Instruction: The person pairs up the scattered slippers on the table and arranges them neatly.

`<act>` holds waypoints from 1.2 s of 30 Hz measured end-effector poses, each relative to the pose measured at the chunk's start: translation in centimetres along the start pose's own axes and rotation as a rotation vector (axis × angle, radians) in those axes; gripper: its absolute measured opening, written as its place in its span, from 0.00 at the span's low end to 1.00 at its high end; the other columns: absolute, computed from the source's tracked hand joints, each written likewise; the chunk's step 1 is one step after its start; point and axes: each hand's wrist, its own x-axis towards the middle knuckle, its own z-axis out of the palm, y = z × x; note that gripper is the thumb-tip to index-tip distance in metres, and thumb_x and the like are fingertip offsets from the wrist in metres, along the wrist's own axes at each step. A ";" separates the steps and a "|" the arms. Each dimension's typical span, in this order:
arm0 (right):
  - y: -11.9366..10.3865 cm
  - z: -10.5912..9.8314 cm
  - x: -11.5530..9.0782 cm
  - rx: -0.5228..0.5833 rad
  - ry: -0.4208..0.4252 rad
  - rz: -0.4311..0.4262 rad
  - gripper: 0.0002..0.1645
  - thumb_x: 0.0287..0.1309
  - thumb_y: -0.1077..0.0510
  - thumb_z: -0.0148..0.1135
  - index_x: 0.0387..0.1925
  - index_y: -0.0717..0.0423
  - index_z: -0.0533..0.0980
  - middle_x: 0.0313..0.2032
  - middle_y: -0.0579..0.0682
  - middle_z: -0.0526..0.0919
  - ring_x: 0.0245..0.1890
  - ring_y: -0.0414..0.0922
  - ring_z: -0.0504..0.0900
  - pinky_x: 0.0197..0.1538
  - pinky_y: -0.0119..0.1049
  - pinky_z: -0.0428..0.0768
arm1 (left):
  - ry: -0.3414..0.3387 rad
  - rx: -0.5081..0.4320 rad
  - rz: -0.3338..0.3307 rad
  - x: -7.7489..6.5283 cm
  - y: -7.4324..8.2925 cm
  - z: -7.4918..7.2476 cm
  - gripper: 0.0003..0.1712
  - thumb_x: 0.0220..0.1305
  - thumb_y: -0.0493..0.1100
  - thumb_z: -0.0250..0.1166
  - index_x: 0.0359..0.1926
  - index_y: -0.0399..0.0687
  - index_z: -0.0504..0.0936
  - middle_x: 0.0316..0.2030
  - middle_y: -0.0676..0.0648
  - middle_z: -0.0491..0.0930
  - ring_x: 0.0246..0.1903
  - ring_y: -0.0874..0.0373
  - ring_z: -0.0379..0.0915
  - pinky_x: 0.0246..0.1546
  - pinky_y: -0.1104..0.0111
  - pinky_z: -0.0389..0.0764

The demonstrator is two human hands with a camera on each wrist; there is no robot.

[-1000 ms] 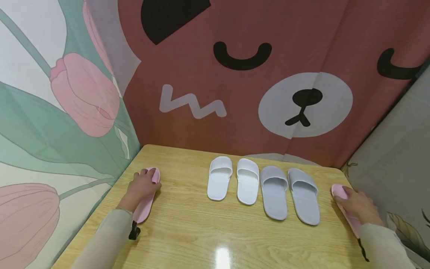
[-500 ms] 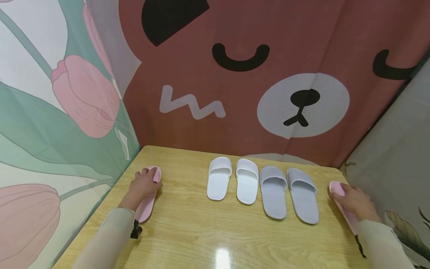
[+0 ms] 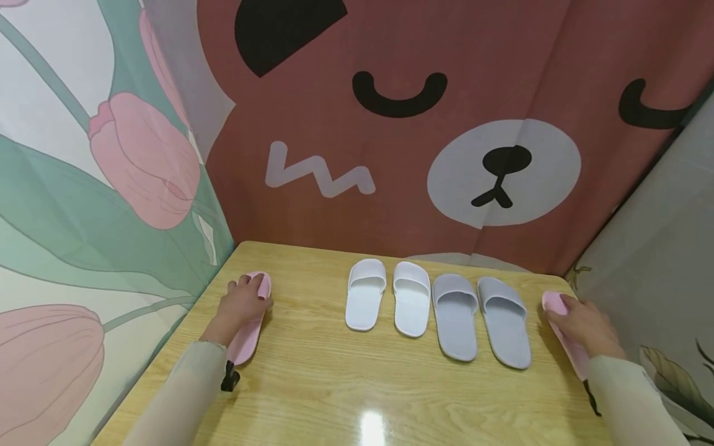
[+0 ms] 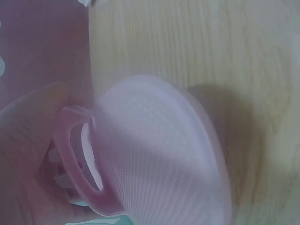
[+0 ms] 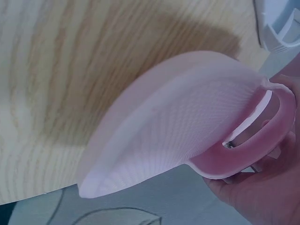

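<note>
At the table's left side, my left hand (image 3: 237,308) grips a pink slipper (image 3: 245,344) by its strap. The left wrist view shows the textured sole bed of this pink slipper (image 4: 159,154) close over the wood, with the thumb side of the hand (image 4: 23,154) at the strap. On the far right, my right hand (image 3: 588,328) holds the other pink slipper (image 3: 571,352) the same way, toe pointing to the back. That pink slipper (image 5: 173,117) is tilted in the right wrist view and casts a shadow on the wood; fingers (image 5: 269,164) are at its strap.
Two white slippers (image 3: 365,305) stand side by side at the back middle of the wooden table (image 3: 334,384). Right of them are two grey slippers (image 3: 456,334). A bear-print curtain (image 3: 401,179) hangs behind; patterned cloths (image 3: 669,248) flank both sides.
Both hands have shifted slightly toward the back with their pink slippers, the right one also a little leftward, the left one a little rightward. The white and grey slippers stay in place.
</note>
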 end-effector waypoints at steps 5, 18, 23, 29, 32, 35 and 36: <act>-0.5 -0.3 -0.1 0.010 -0.006 -0.009 0.62 0.65 0.23 0.45 0.77 0.68 0.44 0.64 0.84 0.50 0.59 0.83 0.55 0.56 0.79 0.61 | 0.001 0.005 0.003 0.2 0.2 -0.1 0.46 0.64 0.55 0.61 0.76 0.39 0.59 0.69 0.26 0.59 0.63 0.25 0.55 0.51 0.31 0.72; -2.2 -0.9 0.1 0.030 -0.015 0.040 0.63 0.64 0.23 0.48 0.78 0.64 0.43 0.67 0.83 0.48 0.61 0.83 0.53 0.57 0.79 0.60 | -0.012 0.008 0.002 0.9 0.7 -0.1 0.46 0.65 0.56 0.61 0.77 0.41 0.58 0.70 0.26 0.57 0.65 0.25 0.54 0.53 0.32 0.71; -2.8 -1.3 0.4 -0.005 0.018 -0.044 0.63 0.65 0.23 0.46 0.76 0.69 0.47 0.66 0.85 0.50 0.62 0.83 0.53 0.59 0.78 0.59 | -0.006 0.010 0.011 1.1 0.9 -0.1 0.45 0.64 0.55 0.60 0.76 0.41 0.58 0.69 0.26 0.59 0.65 0.24 0.55 0.52 0.34 0.72; -3.8 -1.7 0.7 -0.006 0.014 -0.065 0.62 0.65 0.23 0.46 0.77 0.68 0.47 0.67 0.85 0.48 0.63 0.84 0.51 0.59 0.79 0.57 | 0.000 0.002 0.016 1.3 1.1 -0.1 0.45 0.65 0.55 0.60 0.77 0.41 0.58 0.70 0.27 0.59 0.65 0.25 0.54 0.55 0.33 0.70; -4.2 -1.9 0.9 -0.020 0.024 -0.094 0.61 0.66 0.23 0.45 0.76 0.69 0.48 0.67 0.85 0.49 0.63 0.83 0.52 0.59 0.79 0.58 | 0.001 -0.004 0.016 1.4 1.2 -0.2 0.45 0.65 0.55 0.60 0.77 0.42 0.58 0.70 0.27 0.58 0.65 0.25 0.53 0.56 0.33 0.69; -4.7 -2.0 1.0 -0.014 0.030 -0.097 0.61 0.66 0.23 0.45 0.76 0.68 0.48 0.67 0.84 0.50 0.63 0.82 0.53 0.59 0.78 0.59 | -0.001 -0.002 0.016 1.4 1.3 -0.3 0.45 0.64 0.55 0.60 0.77 0.42 0.58 0.70 0.27 0.58 0.65 0.25 0.53 0.56 0.33 0.69; -4.9 -2.1 1.0 -0.010 0.028 -0.092 0.61 0.65 0.23 0.46 0.77 0.68 0.48 0.67 0.84 0.50 0.63 0.82 0.54 0.59 0.78 0.59 | -0.003 -0.002 0.014 1.5 1.3 -0.4 0.45 0.64 0.55 0.59 0.77 0.42 0.57 0.70 0.27 0.58 0.65 0.26 0.53 0.56 0.33 0.69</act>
